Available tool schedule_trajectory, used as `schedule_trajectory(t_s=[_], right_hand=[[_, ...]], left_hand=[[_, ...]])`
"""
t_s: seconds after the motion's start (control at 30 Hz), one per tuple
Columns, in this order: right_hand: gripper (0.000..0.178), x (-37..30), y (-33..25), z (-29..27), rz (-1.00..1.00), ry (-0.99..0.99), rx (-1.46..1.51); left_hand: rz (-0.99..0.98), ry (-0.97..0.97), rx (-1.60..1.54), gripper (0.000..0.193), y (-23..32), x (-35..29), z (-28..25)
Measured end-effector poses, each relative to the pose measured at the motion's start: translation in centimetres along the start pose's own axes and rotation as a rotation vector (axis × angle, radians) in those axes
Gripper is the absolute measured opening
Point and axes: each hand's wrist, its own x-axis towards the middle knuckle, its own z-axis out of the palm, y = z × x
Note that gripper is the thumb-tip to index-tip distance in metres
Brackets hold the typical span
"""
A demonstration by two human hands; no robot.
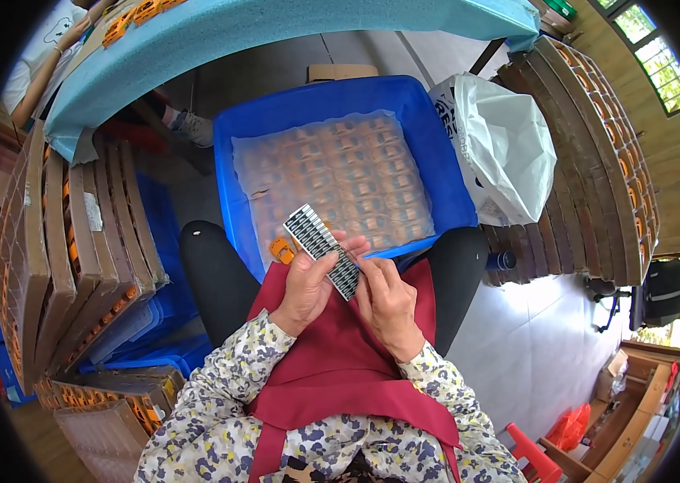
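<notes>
A narrow sheet of black-and-silver stickers (313, 236) slants across my lap, above the near edge of a blue bin. My left hand (306, 287) grips it, thumb on the printed face and fingers behind. My right hand (389, 304) is closed, thumb and fingers pinched together at the sheet's lower right edge; whether a loose sticker sits between them is too small to tell. Just beyond my left hand, a small orange plastic piece (281, 250), like a toy car body, lies at the bin's near side, partly hidden by the sheet.
The blue bin (234, 205) holds rows of small pieces under a translucent sheet (332, 173). Stacked trays of orange parts stand left (58, 241) and right (589, 153). A white plastic bag (509, 149) leans by the bin. Past it runs a blue-covered table (276, 36); another person's arm (38, 84) shows far left.
</notes>
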Motion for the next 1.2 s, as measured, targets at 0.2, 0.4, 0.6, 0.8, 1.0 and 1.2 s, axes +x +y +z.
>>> schedule_trajectory(t_s=[0.2,0.4,0.6,0.8,1.0,1.2], right_hand=[[0.031,-0.06,0.21,0.02,0.001,-0.017,-0.001],[0.030,-0.26,0.35,0.11,-0.012,-0.016,-0.005],[0.029,-0.17,-0.12,0.05,0.005,-0.018,0.011],[0.030,-0.10,-0.16,-0.14,0.037,-0.023,0.024],[0.030,-0.11,-0.15,-0.10,0.041,-0.035,0.033],[0.029,-0.07,0.03,-0.15,0.030,-0.019,0.036]], left_hand=[[0.005,-0.021,0.020,0.030,-0.18,0.05,0.06],[0.010,-0.001,0.018,0.029,-0.40,0.06,0.27],[0.014,0.023,-0.002,0.028,-0.27,-0.04,0.40],[0.014,0.022,0.009,0.028,-0.29,-0.05,0.36],[0.011,0.019,0.023,0.028,-0.31,-0.07,0.26],[0.012,0.005,0.028,0.028,-0.44,-0.01,0.26]])
